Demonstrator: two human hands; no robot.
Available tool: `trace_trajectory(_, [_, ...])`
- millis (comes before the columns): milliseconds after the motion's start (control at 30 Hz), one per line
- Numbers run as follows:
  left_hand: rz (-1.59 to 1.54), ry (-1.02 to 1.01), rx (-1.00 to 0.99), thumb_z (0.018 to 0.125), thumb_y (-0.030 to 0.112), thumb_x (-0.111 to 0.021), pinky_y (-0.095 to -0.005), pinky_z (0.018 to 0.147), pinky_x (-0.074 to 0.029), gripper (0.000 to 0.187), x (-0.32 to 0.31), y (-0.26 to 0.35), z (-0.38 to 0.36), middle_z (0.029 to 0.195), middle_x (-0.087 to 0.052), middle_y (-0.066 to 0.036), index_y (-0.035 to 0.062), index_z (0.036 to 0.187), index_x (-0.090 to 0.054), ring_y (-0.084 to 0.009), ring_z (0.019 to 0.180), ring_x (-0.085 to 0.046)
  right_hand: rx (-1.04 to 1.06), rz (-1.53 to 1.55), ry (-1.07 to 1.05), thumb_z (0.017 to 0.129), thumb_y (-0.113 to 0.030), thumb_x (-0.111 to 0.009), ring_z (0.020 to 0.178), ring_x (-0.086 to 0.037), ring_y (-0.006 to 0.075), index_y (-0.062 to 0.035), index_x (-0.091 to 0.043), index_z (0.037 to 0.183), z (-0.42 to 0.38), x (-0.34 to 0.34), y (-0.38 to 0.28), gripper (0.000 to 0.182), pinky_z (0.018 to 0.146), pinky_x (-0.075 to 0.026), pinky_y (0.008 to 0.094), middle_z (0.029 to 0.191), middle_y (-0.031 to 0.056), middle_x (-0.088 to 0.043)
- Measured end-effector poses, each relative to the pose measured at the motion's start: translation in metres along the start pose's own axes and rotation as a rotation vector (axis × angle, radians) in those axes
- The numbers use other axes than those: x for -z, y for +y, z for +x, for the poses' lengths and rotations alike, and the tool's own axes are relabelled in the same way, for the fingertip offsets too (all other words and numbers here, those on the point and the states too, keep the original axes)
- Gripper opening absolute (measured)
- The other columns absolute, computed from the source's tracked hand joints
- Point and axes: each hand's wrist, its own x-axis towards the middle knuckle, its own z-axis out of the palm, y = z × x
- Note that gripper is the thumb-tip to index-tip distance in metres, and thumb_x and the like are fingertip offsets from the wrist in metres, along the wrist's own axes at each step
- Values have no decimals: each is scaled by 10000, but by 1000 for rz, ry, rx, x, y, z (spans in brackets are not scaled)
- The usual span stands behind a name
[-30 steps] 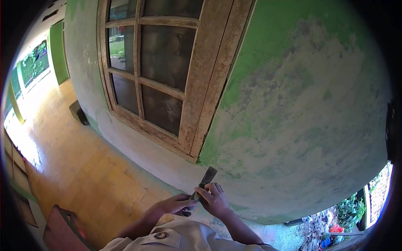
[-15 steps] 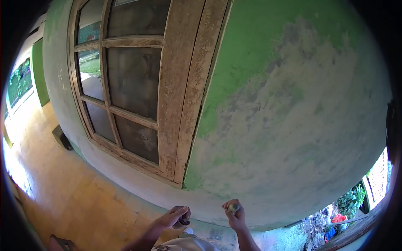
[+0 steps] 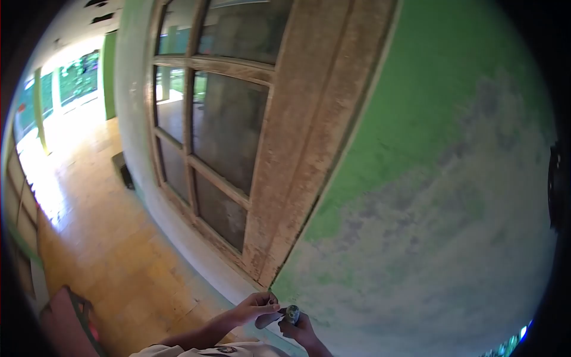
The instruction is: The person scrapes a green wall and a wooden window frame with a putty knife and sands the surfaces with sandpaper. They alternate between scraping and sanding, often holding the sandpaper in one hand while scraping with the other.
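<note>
Hand (L) [image 3: 258,307] low, nr R hand [image 3: 303,328]

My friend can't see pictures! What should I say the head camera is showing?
A person's right hand grips a greenish-grey, round-ended handle, with the left hand close beside it. Beyond is a weathered brown wooden window frame in a patchy green and grey wall; a yellowish-orange tiled floor stretches away at left.
</note>
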Motion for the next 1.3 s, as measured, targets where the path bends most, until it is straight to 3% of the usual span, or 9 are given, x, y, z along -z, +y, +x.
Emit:
trace_trajectory(233, [52, 252, -64, 809, 50, -623, -232, 758, -418, 171, 32, -4, -28, 887, -585, -23, 26, 966, -560, -98, 854, -545, -86, 166, -153, 695, 20, -596, 587, -558, 143, -6, -554, 963, 68, -5, 16, 273, 542, -450, 267, 710, 55, -567])
trace_trajectory(333, [-40, 233, -101, 773, -58, -560, -268, 862, -413, 258, 51, -5, -43, 986, -600, -69, 13, 1020, -539, -139, 960, -552, -150, 256, -223, 683, 46, -563, 557, -542, 158, -10, -534, 948, 82, -29, 11, 273, 524, -437, 272, 693, 65, -554])
trace_trajectory(467, [-56, 235, -161, 764, -71, -549, -284, 903, -399, 290, 71, 6, -72, 999, -596, -79, 8, 1042, -529, -165, 983, -553, -197, 283, -299, 681, 60, -552, 537, -530, 167, 7, -519, 971, 94, -60, 11, 296, 515, -426, 274, 677, 72, -544])
trace_trajectory(767, [91, 424, -205, 776, -24, -618, -248, 826, -411, 301, 157, 29, -195, 957, -564, -24, 32, 1059, -532, -103, 917, -530, -172, 126, -318, 710, 48, -601, 548, -526, 148, -13, -526, 960, 105, -196, 13, 268, 512, -423, 268, 704, 67, -553])
trace_trajectory(1000, [224, 497, -270, 774, -29, -577, -250, 804, -424, 327, 216, 42, -314, 992, -552, -30, 56, 1087, -534, -102, 898, -524, -195, 58, -365, 721, 61, -625, 556, -518, 121, -52, -525, 927, 138, -318, 48, 256, 474, -405, 254, 773, 42, -561])
trace_trajectory(1100, [197, 606, -261, 772, -63, -589, -255, 770, -454, 320, 228, 52, -365, 983, -549, -33, 48, 1065, -525, -111, 913, -535, -217, 56, -392, 731, 41, -647, 554, -510, 109, -58, -522, 918, 150, -367, 59, 245, 462, -401, 254, 733, 25, -543])
trace_trajectory(1300, [339, 880, -233, 753, -50, -603, -266, 753, -478, 307, 248, 49, -442, 990, -545, -31, 36, 1039, -527, -127, 870, -551, -117, -234, -620, 764, -84, -668, 548, -496, 83, -33, -555, 908, 164, -450, 64, 190, 499, -416, 240, 673, 4, -522])
